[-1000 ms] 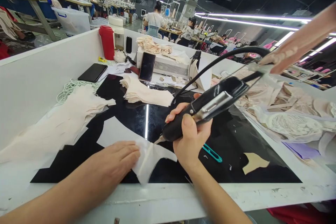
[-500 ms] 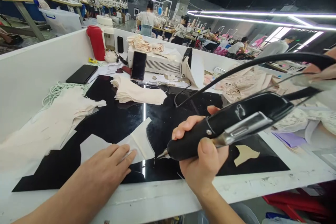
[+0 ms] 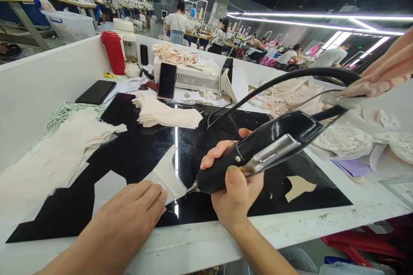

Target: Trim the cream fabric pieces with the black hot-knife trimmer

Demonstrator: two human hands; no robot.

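My right hand is wrapped round a black corded electric cutter, with its thumb near the metal lever on the side. The tool's narrow metal tip points left and meets the lower right corner of a small cream fabric piece. Flat on that piece lies my left hand, fingers close together, pressing it down on the black board. A pale sheet lies under or beside the left hand; its overlap with the fabric is hidden.
Stacked cream fabric pieces lie at left and at the back. Two phones, a red tumbler and a white machine stand behind. A tan cutout lies at right. The black cable arches beside a blurred pinkish shape.
The cutter and my right hand have moved left, bringing the tip to the fabric's corner. My left hand stays on the piece. The view has shifted slightly.
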